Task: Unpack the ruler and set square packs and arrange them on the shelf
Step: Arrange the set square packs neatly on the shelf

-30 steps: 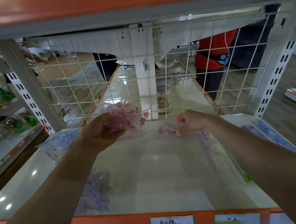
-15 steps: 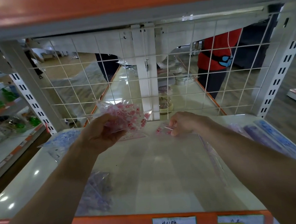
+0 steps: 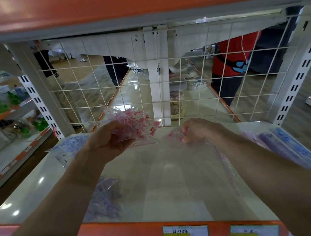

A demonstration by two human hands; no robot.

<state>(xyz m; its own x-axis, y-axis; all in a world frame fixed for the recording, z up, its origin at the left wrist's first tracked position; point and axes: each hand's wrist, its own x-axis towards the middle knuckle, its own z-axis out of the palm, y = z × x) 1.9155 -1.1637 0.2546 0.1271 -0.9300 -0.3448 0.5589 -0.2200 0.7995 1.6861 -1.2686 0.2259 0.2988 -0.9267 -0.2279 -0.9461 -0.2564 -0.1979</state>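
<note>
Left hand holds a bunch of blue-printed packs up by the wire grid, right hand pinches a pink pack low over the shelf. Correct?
One slip: the bunch of packs in the left hand is pink-printed, not blue, as the head view shows. The right hand does pinch a pink pack low over the shelf.

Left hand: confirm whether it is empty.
No, the left hand grips a bunch of pink-printed packs above the shelf.

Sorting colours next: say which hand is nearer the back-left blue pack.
Left. The left hand sits just right of the blue pack; the right hand is farther right, pinching a pink pack.
</note>
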